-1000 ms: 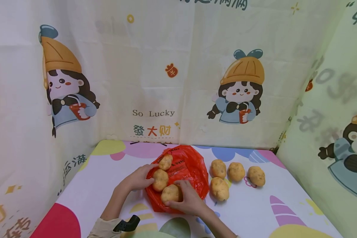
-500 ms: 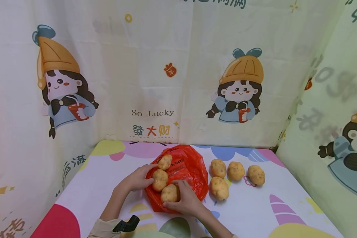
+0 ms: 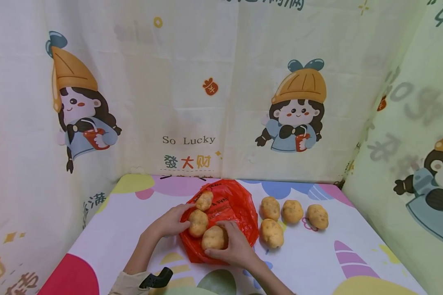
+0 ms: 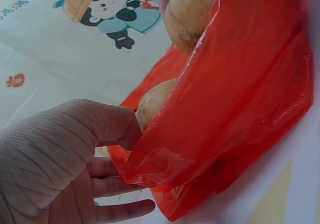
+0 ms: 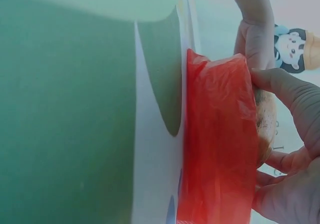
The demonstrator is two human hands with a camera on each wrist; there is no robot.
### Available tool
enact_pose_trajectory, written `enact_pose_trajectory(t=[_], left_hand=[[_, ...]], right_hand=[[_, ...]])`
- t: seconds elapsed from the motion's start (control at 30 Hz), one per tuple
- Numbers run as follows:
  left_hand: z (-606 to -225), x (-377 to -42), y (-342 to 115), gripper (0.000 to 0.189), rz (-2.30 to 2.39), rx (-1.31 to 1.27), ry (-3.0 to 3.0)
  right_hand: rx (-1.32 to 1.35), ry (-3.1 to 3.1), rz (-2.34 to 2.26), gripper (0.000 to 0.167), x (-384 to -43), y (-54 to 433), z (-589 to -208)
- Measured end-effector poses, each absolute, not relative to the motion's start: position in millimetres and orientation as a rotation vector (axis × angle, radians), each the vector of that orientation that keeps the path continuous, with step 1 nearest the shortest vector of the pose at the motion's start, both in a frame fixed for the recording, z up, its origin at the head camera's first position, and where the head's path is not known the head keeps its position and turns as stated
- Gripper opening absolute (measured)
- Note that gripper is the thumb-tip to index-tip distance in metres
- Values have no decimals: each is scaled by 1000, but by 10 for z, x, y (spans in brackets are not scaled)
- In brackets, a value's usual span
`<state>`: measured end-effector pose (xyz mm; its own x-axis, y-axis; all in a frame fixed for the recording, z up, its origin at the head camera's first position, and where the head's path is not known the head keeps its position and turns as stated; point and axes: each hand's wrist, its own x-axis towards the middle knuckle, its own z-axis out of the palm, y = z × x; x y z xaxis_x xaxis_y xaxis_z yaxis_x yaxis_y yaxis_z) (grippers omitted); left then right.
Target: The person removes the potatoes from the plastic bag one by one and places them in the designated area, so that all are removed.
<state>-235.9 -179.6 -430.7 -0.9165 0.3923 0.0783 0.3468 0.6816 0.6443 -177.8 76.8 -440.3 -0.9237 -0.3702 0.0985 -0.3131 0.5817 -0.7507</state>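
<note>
A red plastic bag (image 3: 240, 205) with dark printing lies spread on the table, its mouth upward. At its left edge my left hand (image 3: 171, 221) pinches the rim, the thumb inside by a potato (image 3: 198, 223) and the other fingers along the outside. Further back in the bag sits a smaller potato (image 3: 204, 200). My right hand (image 3: 238, 246) grips another potato (image 3: 214, 237) at the bag's near side, thumb and fingers on opposite sides of it. In the right wrist view this potato (image 5: 265, 124) shows above the red bag wall (image 5: 220, 134).
Right of the bag, several loose potatoes lie on the table: one nearer me (image 3: 272, 233), and a row behind it ending with a potato (image 3: 318, 216) furthest right. The table (image 3: 302, 262) has a colourful printed cover. Printed cloth (image 3: 236, 155) hangs behind and at both sides.
The potato in my right hand has shifted slightly, a little to the right since half a second ago. My left hand stays at the bag's rim, and the other potatoes keep their places.
</note>
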Motion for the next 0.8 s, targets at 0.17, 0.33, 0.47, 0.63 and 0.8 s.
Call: enact_pose_trajectory(t=[0.17,0.33,0.47,0.63,0.8], left_hand=[[-4301,-2356,-1790,55,1059,616,2815],[-4277,-2333,-1792,55,1058,613,2810],[-4267,-2321,-1795,55,1065,612,2807],[-4290,-2339,-1789,54,1074,598,2809],[-4296,-2344,-1787,55,1071,593,2809]], right_hand=[[-599,2745,-1300,75,-1754,826,-4389],[-605,2736,-1315,73,-1734,885,-4368],[-597,2726,-1333,71,-1724,921,-4347],[-572,2729,-1333,74,-1700,956,-4322],[-561,2766,-1332,74,-1664,1008,-4303]])
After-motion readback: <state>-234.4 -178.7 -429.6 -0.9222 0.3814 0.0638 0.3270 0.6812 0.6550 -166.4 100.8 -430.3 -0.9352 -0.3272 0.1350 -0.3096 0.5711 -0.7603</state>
